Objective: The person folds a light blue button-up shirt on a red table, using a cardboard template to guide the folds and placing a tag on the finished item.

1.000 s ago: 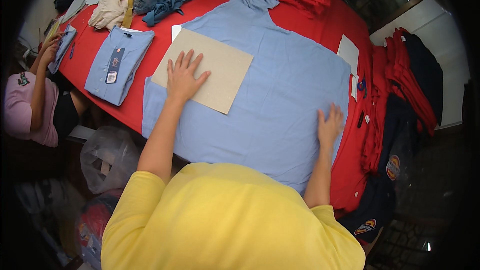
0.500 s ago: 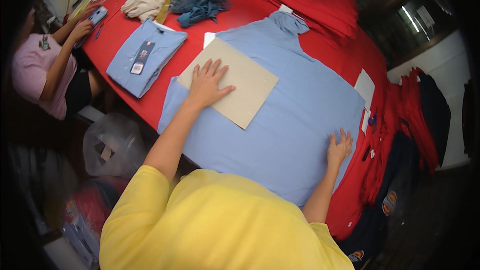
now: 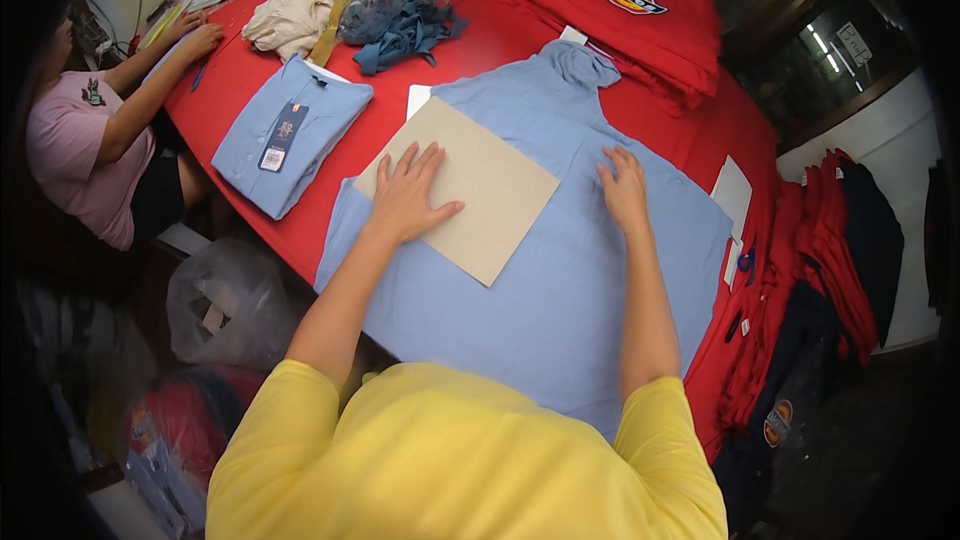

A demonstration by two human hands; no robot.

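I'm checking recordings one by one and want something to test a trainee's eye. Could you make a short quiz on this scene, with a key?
1. Multiple choice: what lies directly under the left hand?
a) a plastic bag
b) a beige card
c) a loose white cloth

2. Short answer: which garment is the right hand over?

3. True or false: the folded shirt has a dark tag on its front.

Key:
1. b. The hand is spread on the beige card.
2. The spread blue shirt; the hand is to the right of the card.
3. True.
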